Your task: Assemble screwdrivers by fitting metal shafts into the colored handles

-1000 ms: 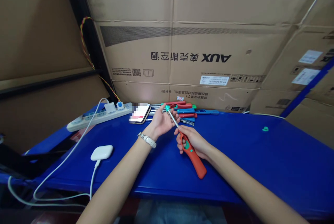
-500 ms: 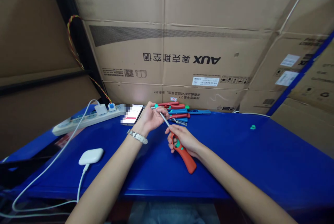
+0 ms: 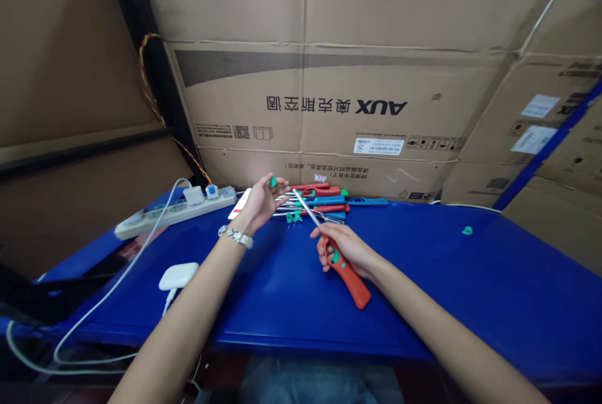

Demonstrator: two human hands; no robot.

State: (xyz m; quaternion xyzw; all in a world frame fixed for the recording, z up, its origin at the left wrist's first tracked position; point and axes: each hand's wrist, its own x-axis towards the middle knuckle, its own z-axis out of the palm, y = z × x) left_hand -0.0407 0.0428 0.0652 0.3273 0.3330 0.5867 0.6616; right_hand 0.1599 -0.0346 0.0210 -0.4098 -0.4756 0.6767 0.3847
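Note:
My right hand [image 3: 350, 247] is wrapped round the handle of an orange-red long-nosed gas lighter [image 3: 352, 281] with a green trigger. Its metal barrel slants up and to the left, the tip bare. Held in my left hand [image 3: 260, 203], palm turned up, is a small green plastic piece [image 3: 273, 182] by the thumb; it stays apart from the barrel tip. Behind the hands lies a pile of red and blue gas lighters [image 3: 324, 200], their metal barrels pointing left. Several loose green pieces [image 3: 294, 217] lie in front of those barrels.
On the blue table [image 3: 414, 278], another green piece [image 3: 467, 230] lies at the right. A white power strip [image 3: 174, 211], a white case [image 3: 179, 275] with a cable and a partly hidden phone [image 3: 239, 202] are at the left. A cardboard wall [image 3: 348, 78] stands behind.
My left hand has drawn away from the lighter's barrel, up and to the left, with the green piece. The barrel tip now shows bare. The camera view has shifted slightly.

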